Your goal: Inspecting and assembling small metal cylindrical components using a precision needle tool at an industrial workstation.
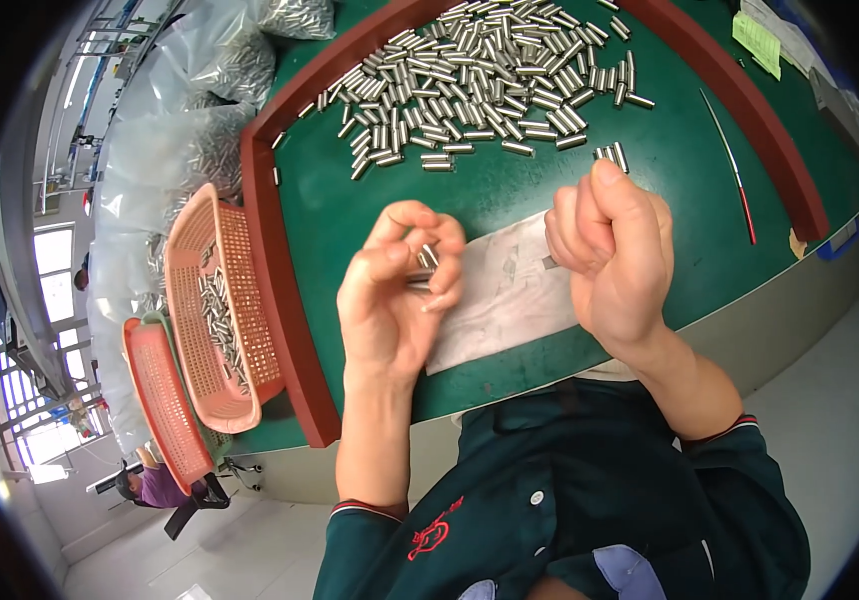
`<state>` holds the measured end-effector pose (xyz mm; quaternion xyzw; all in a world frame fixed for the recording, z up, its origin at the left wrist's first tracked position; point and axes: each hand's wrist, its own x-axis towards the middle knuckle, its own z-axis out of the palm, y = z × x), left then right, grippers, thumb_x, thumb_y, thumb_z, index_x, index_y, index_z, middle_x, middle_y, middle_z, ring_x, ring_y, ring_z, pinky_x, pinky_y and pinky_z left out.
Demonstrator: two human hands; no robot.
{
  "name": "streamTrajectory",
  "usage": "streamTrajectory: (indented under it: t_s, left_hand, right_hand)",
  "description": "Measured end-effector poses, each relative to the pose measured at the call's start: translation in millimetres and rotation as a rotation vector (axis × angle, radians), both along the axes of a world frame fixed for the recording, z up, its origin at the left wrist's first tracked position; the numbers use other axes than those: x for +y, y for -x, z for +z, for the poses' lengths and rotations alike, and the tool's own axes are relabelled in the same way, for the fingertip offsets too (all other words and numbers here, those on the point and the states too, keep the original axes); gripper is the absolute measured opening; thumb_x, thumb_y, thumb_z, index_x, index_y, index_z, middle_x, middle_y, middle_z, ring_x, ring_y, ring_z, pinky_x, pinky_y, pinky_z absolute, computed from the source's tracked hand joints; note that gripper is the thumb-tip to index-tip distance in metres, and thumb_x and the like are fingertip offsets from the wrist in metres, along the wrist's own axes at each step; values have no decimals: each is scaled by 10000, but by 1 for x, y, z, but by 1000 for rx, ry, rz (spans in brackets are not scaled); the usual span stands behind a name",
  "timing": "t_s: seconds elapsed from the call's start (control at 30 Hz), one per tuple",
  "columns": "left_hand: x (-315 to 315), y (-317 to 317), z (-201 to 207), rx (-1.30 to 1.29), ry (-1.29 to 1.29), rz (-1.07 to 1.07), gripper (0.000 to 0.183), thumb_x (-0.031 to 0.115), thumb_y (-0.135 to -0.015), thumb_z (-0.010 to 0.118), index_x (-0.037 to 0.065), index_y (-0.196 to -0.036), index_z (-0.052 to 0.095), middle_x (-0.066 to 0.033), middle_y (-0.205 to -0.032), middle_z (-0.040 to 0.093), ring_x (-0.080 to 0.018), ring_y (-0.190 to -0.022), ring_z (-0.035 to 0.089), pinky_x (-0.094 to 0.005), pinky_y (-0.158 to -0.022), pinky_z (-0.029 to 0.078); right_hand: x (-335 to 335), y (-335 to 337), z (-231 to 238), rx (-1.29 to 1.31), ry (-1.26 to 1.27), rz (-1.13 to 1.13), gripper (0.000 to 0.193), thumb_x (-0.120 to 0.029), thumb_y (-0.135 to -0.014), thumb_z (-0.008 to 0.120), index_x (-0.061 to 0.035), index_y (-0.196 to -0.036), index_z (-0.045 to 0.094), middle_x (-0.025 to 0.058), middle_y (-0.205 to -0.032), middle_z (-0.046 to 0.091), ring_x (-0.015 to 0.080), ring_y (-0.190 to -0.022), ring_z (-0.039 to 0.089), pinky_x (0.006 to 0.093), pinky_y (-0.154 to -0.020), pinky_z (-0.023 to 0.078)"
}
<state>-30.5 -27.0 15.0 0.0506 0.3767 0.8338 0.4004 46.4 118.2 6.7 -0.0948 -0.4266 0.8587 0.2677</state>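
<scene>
1. Left hand (395, 310): fingers curled in over the palm, closed around short, polished silver metal cylinders (429, 257). At least two in view; exact finger contacts hard to tell.
2. Right hand (618, 245): pressed into a fist, thumb on top. Cannot tell whether pinching anything inside. Small grey piece (550, 263) at the edge of the fist, above the creased white cloth (495, 315) – held or lying there, cannot tell.
3. More of the same: loose heap (490, 80) on the far part of the green tabletop (320, 230), inside the dark red raised border (285, 290). Others in the salmon-pink perforated plastic basket (250, 300), outside the left side of the border.
4. Handling, by judgement: stiff, light singly, heavier by the handful. Smooth and round – likely to slip and roll; hard to crush, maybe scratchable.
5. Best hold: mid-length, thumb opposite fingertips, across the curved side.
</scene>
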Motion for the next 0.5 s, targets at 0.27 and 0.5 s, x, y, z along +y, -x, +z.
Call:
streamTrajectory:
  t_s: [0.27, 0.5]
  left_hand:
    - [30, 39, -6, 1271, 1356, 285, 347, 277, -687, 725, -33, -712, 569, -41, -503, 432, -135, -456, 421, -303, -453, 350]
    - [37, 39, -15, 1368, 1398, 247, 331, 243, -635, 738, -21, -725, 560, -74, -505, 476, -193, -448, 466, -328, -469, 390]
  right_hand:
    - [1, 0, 0, 29, 1, 5, 433, -203, -916, 312, -116, -497, 251, -21, -426, 246, 64, -406, 159, 237, -388, 159]
    - [3, 0, 1, -14, 9, 6, 417, -193, -909, 317, -115, -505, 256, -17, -425, 243, 67, -408, 165, 236, -394, 171]
